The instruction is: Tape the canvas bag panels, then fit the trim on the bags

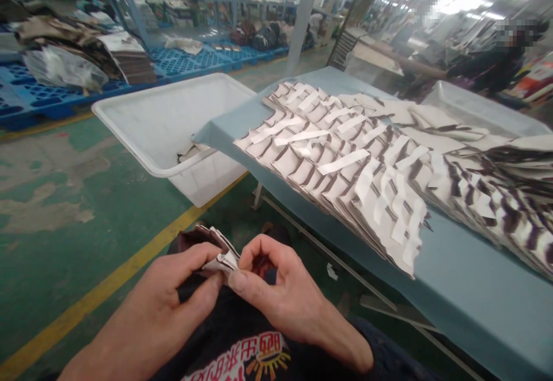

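Observation:
Between my two hands, low in the head view and above my lap, is a small folded piece of material (224,259), pale on one side and dark brown on the other. My left hand (173,294) pinches its left part between thumb and fingers. From the other side, my right hand (280,286) grips its edge with thumb and forefinger. The fingers hide part of the piece. On the table to the right lie overlapping rows of pale pieces (298,165) with dark edges, and white strips (343,162) lie across them.
A blue-covered table (484,289) fills the right. Beside it stands a white plastic bin (138,122) with a few pieces inside. Blue pallets (173,64) with stacked goods lie behind. Another person (488,64) is at the far right, by a second bin (479,99).

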`<state>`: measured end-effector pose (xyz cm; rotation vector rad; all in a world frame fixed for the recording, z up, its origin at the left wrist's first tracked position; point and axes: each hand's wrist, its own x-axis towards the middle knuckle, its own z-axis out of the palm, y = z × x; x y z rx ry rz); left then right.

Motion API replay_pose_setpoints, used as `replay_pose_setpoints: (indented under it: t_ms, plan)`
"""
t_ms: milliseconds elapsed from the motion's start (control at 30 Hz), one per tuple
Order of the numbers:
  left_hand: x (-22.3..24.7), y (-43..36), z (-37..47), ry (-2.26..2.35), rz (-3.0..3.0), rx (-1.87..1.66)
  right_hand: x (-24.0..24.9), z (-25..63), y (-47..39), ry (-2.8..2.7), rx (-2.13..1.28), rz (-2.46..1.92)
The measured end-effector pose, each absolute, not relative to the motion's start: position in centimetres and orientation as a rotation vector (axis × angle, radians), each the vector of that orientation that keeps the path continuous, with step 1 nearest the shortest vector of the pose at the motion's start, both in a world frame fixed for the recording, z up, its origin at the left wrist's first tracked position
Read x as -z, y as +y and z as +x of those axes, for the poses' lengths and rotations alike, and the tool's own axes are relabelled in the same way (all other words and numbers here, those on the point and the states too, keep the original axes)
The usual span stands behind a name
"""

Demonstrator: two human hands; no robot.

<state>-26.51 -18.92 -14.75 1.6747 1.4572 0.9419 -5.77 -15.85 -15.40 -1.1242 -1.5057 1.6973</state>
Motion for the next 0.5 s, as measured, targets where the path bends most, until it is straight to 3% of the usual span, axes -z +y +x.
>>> replay_pose_setpoints:
  t_ms: [133,500]
  plan:
    - [14.6,-19.2,-26.7,1.453,1.707,-0.958,15.1,-6.4,-15.6,-1.521,-1.711,-1.096]
    - [15.7,-21.0,-27.8,1.323,1.735,-0.855,16.9,-7.1,-14.7,-1.411,-2.153,-1.152]
